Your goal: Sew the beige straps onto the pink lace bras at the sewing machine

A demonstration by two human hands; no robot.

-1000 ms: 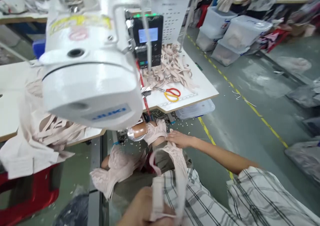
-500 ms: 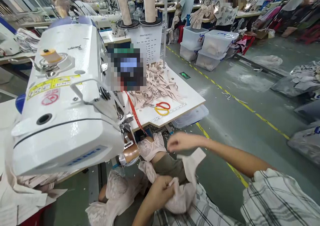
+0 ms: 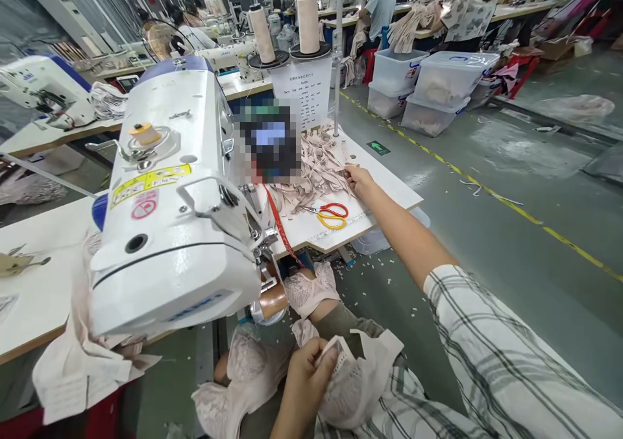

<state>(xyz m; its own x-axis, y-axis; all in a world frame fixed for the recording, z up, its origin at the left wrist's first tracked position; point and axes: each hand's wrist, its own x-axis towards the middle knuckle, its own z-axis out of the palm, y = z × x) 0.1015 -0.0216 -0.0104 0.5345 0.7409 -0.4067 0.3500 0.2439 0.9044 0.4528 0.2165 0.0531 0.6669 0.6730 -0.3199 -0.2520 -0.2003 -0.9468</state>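
Over my lap, my left hand grips a pale pink lace bra by its edge, one cup hanging below the fingers. My right hand is stretched out to the small white table. Its fingertips pinch at the edge of a heap of pale pink fabric straps. Scissors with red and yellow handles lie just below that heap. Another lace bra rests over my legs to the left, and a lace cup shows near my knee.
A white sewing machine fills the left, with fabric pieces hanging beside it. Two thread cones stand behind a printed sheet. Clear plastic boxes are stacked on the floor. Other people sit at machines farther back.
My right hand has gone from above my lap up to the strap heap on the table. My left hand still holds the bra. The view has shifted somewhat.
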